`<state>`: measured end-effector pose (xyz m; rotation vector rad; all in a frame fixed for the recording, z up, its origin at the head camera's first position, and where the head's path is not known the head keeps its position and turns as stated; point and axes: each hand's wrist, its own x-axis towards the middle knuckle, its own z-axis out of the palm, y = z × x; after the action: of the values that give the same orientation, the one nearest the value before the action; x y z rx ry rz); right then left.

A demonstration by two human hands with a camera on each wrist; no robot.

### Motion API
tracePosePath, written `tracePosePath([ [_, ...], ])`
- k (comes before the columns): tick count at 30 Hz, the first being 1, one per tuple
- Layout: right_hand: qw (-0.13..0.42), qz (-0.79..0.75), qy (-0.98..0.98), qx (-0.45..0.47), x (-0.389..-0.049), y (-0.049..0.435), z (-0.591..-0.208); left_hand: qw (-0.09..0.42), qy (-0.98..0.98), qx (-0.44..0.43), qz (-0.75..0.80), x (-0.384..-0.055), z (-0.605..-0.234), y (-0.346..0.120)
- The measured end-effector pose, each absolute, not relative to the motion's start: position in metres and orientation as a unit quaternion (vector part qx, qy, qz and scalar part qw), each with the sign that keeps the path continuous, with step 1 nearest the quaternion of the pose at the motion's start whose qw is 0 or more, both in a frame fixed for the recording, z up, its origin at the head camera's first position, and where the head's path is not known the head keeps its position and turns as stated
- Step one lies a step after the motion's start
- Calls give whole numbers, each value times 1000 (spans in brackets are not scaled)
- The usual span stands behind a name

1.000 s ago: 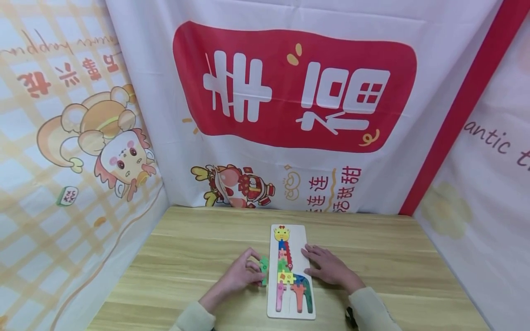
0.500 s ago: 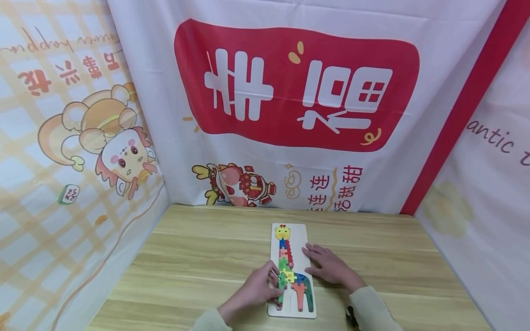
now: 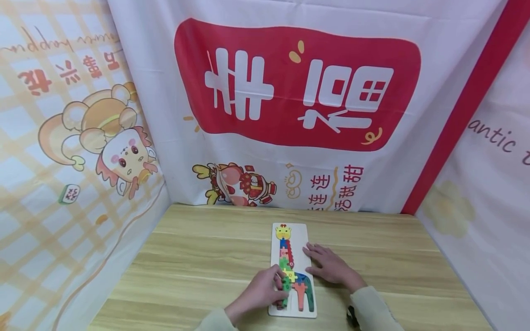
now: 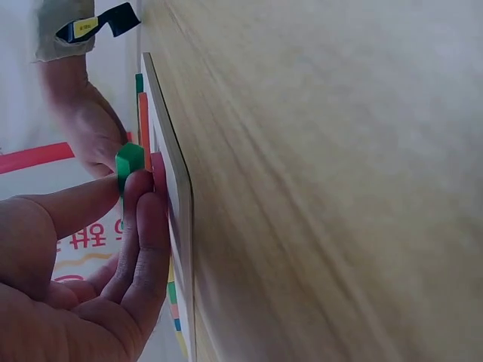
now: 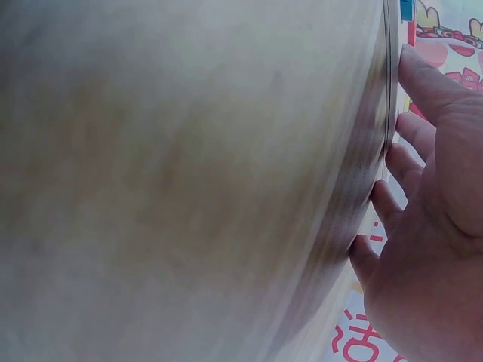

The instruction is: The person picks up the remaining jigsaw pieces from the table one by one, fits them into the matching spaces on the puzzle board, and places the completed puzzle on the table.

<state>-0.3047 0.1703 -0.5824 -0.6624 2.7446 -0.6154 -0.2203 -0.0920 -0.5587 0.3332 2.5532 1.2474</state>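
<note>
A white puzzle board lies on the table with a giraffe of coloured pieces on it: a yellow head piece, a red mane piece, an orange leg piece and a dark green piece at the right. Over the lower left of the giraffe, my left hand pinches a green puzzle piece between thumb and fingers. In the left wrist view its fingers touch a pink piece on the board. My right hand rests with extended fingers at the board's right edge.
The wood-grain table extends on both sides of the board. Printed cloth hangs behind it, with a big red panel, and more cloth hangs at the left and right. A black strap is at the right sleeve.
My left hand has carried the green piece rightward, from beside the board to over the giraffe's lower left, then slightly further right. The right hand has stayed at the board's edge.
</note>
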Motion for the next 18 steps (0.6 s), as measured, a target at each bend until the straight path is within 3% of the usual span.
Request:
tracePosePath([
  [18, 122, -222, 937, -240, -302, 171, -579, 160, 883, 101, 431, -221, -556, -86],
])
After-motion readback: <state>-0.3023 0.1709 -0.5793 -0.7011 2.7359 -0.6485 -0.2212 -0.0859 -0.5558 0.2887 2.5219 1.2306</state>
